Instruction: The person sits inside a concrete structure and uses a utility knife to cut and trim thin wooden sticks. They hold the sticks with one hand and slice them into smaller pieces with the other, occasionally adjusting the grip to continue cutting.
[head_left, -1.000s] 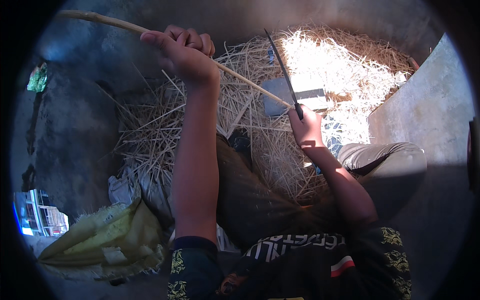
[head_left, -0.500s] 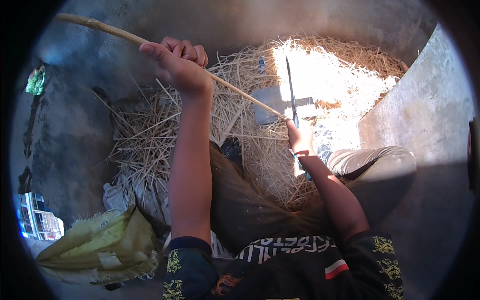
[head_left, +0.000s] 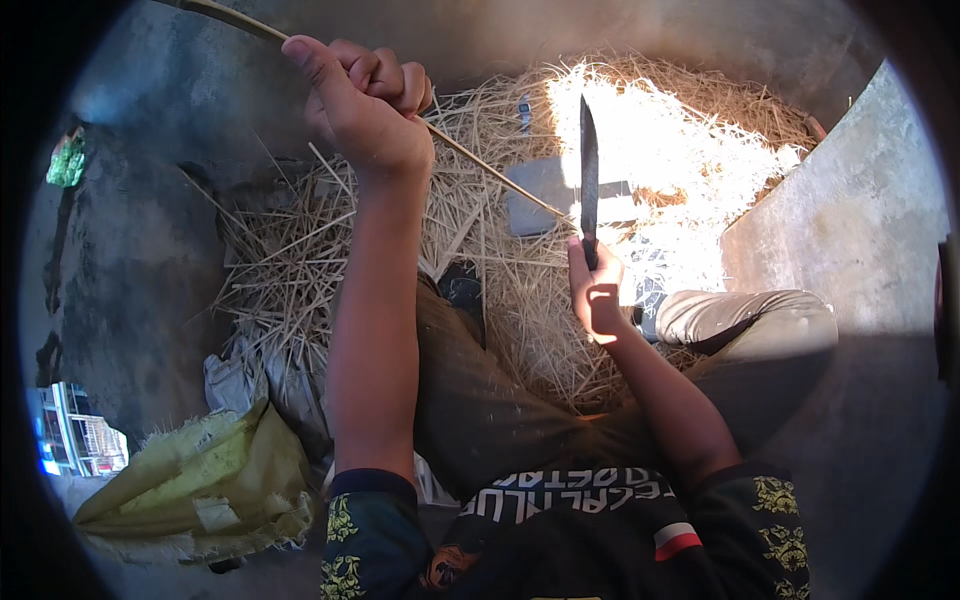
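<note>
Sack (head_left: 200, 480), yellow-green and crumpled, lies at lower left on the floor. Left hand (head_left: 365, 105), raised, has its fingers curled tight around a thin stick (head_left: 490, 170) that slants down to the right over the straw (head_left: 300, 250). Right hand (head_left: 595, 290) grips the handle of a dark knife (head_left: 588, 165), blade upright, touching the stick's lower end. Concrete wall (head_left: 850, 180) rises at right.

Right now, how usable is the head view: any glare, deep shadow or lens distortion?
Head view: hard sunlight blows out the straw right of the knife; the floor at left lies in deep shadow; the right hand is half lit; the left hand is evenly lit and sharp; fisheye bends the wall, and the corners are black.
</note>
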